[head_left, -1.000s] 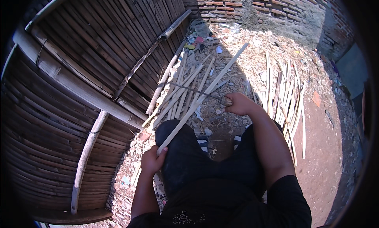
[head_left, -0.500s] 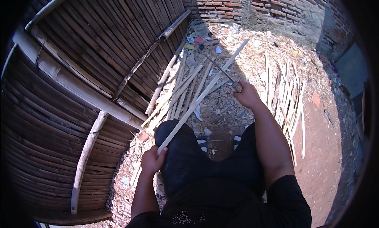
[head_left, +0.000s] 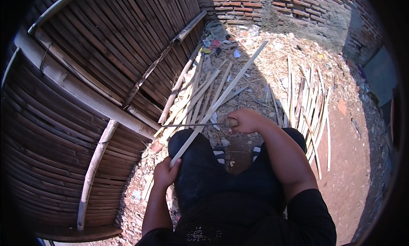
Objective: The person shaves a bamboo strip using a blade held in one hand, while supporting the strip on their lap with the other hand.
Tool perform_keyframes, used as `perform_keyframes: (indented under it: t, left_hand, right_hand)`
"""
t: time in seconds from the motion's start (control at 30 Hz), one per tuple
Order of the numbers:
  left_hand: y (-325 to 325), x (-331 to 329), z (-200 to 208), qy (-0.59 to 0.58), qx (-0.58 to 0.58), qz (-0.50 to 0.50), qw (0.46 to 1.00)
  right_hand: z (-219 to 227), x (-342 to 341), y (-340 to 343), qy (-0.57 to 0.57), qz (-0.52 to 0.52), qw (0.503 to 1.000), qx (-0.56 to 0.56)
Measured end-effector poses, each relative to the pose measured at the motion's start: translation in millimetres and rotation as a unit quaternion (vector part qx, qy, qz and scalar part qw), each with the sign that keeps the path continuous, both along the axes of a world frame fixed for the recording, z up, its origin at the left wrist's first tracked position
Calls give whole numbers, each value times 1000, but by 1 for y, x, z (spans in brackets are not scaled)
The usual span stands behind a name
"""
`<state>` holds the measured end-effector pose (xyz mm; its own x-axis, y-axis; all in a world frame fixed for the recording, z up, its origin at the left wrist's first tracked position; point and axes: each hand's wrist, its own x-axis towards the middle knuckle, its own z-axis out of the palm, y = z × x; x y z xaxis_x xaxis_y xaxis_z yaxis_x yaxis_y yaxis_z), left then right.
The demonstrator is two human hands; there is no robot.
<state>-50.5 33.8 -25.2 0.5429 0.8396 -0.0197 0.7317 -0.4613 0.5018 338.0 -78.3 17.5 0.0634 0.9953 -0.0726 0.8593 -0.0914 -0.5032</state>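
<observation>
My left hand (head_left: 165,173) is closed round the near end of a long, pale bamboo strip (head_left: 232,89), beside my left thigh. The strip slants away up and to the right, passing over my left knee. In my right hand (head_left: 248,120) is the handle of a long, thin-bladed knife (head_left: 181,125). Its blade points left and lies across the strip just beyond the knee. Whether the edge touches the strip, I cannot tell.
Several loose bamboo strips (head_left: 191,102) lie at left beside a slatted bamboo wall (head_left: 110,41). More strips (head_left: 313,107) are heaped at right on the dirt. Straw, shavings and scraps litter the ground up to a brick wall (head_left: 238,7).
My right hand has drawn the knife back toward me and to the left, and its blade has swung from pointing away to pointing left. My left hand and the strip have hardly moved.
</observation>
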Motion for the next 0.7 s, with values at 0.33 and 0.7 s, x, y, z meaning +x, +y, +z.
perform_keyframes:
  t: [0.33, 0.7]
  left_hand:
    - [0, 4, 2, 5, 12, -5, 1000]
    - [-2, 4, 5, 23, 19, 0, 1000]
  right_hand:
    - [-11, 54, -14, 86, -345, 928, 113]
    - [6, 1, -2, -12, -6, 999, -46]
